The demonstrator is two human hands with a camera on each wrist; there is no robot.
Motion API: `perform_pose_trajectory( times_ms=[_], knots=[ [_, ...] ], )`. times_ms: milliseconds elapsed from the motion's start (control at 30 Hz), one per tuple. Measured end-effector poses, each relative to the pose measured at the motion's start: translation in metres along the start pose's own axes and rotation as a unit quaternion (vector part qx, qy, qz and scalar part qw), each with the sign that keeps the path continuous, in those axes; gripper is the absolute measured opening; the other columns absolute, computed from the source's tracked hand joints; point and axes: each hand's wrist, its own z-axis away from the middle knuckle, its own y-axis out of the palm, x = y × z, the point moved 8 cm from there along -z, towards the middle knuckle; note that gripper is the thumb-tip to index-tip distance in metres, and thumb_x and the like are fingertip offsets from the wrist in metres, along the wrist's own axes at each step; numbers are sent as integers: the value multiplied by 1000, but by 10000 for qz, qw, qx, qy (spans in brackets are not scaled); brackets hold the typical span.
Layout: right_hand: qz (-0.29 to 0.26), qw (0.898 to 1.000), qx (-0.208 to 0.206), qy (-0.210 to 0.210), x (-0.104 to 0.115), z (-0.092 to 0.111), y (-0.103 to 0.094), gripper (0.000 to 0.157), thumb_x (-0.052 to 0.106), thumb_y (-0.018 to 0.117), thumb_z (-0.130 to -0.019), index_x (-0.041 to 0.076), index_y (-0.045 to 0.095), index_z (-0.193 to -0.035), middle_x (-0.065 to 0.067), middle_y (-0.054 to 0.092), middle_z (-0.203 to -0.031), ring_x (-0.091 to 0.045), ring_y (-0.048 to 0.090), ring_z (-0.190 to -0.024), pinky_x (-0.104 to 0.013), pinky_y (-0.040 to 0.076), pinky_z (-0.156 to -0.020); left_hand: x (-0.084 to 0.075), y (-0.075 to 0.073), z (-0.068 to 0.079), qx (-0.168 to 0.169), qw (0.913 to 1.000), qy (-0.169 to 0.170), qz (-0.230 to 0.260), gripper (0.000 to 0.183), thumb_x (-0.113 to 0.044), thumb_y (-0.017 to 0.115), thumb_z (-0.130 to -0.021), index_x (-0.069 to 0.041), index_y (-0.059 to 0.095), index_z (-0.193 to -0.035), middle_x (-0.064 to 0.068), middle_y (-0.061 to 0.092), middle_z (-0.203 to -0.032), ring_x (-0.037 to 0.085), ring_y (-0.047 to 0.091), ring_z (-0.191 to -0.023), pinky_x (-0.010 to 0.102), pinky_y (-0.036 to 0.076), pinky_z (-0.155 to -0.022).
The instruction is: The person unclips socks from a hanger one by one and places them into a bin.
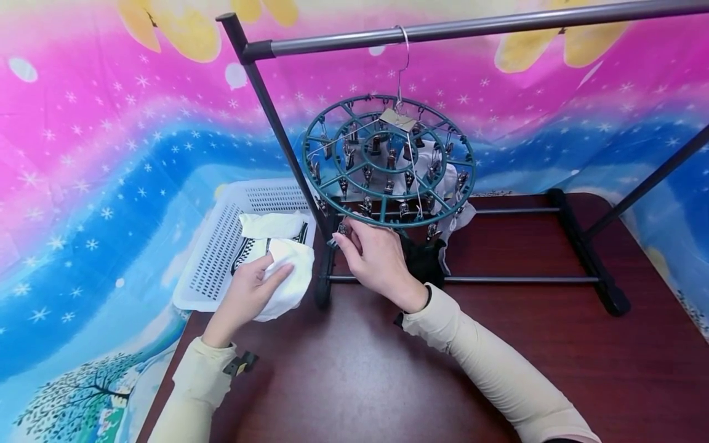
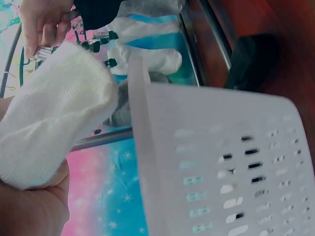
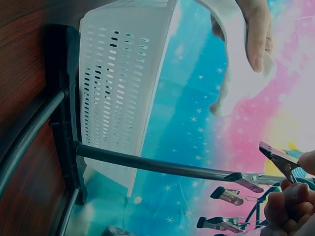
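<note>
Head view: The left hand (image 1: pixel 252 292), left of centre, pinches a white sock (image 1: pixel 293 271) between thumb and fingers over the near edge of the white basket (image 1: pixel 207 261). This grip presumably leaves most of the cloth free. The right hand (image 1: pixel 379 255), at centre, grips a metal clip (image 1: pixel 340 231) below the front left of the green round hanger (image 1: pixel 396 224). The hanger's hook (image 1: pixel 407 52) rests over the top rail (image 1: pixel 332 42), which probably keeps the clips clear of the tabletop (image 1: pixel 354 375). A dark upright (image 1: pixel 271 114) stands between basket and hanger and obstructs the direct path. Inside the basket lie another white sock (image 1: pixel 271 225) and a checked sock (image 1: pixel 249 251). The ring partly hides the light socks (image 1: pixel 426 165) and a black sock (image 1: pixel 423 261) beneath it.

Left wrist view: The held sock fills the left side and covers part of the left hand. The basket wall occupies the lower right.

Right wrist view: At lower right, thumb and fingers pinch the clip, apparently to work its spring. Nearby clips (image 3: pixel 229 195) carry no cloth. At upper right, the held sock droops, apart from the clip.
</note>
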Motion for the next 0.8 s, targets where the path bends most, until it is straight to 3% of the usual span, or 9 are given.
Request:
perform_pose_trajectory(
  times_ms=[167, 333, 533, 667, 800],
  knots=[
    [-49, 9999, 83, 53, 0, 0, 1, 19, 34, 62, -104, 16, 64, -99, 5, 47, -63, -10, 42, -55, -29, 33, -51, 1, -8, -9, 251, 9994, 72, -206, 42, -14, 73, -96, -15, 42, -69, -14, 19, -66, 2, 23, -57, 24, 26, -51],
    [-57, 9999, 109, 37, -1, 0, 1, 19, 34, 61, -104, 16, 64, -100, 6, 48, -64, -10, 43, -57, -30, 34, -52, 9, -12, -25, 987, 9938, -71, -498, 31, -21, 67, -102, -17, 51, -76, -11, 30, -64, 6, 36, -55, 24, 35, -54],
    [-81, 9999, 129, 2, -1, 0, 1, 19, 34, 60, -104, 16, 65, -100, 6, 48, -65, -10, 43, -57, -30, 33, -52, 29, -12, -50, 1931, 9779, -172, -786, 14, -28, 62, -106, -20, 66, -96, -5, 50, -72, 10, 44, -59, 28, 41, -62],
    [-118, 9997, 204, 26, -1, 0, 2, 20, 34, 60, -105, 15, 65, -101, 6, 48, -64, -10, 43, -56, -30, 34, -52, 46, -7, -63, 2412, 9642, -172, -1086, 12, -27, 62, -105, -20, 67, -98, -4, 46, -72, 11, 45, -62, 30, 42, -66],
    [-117, 9997, 214, 28, -1, 0, 2, 20, 34, 60, -104, 16, 65, -101, 6, 48, -64, -10, 43, -57, -30, 34, -53, 62, 3, -73, 3004, 9446, -314, -1283, 17, -29, 63, -105, -18, 65, -91, -5, 45, -72, 13, 49, -70, 33, 42, -75]
  ],
)
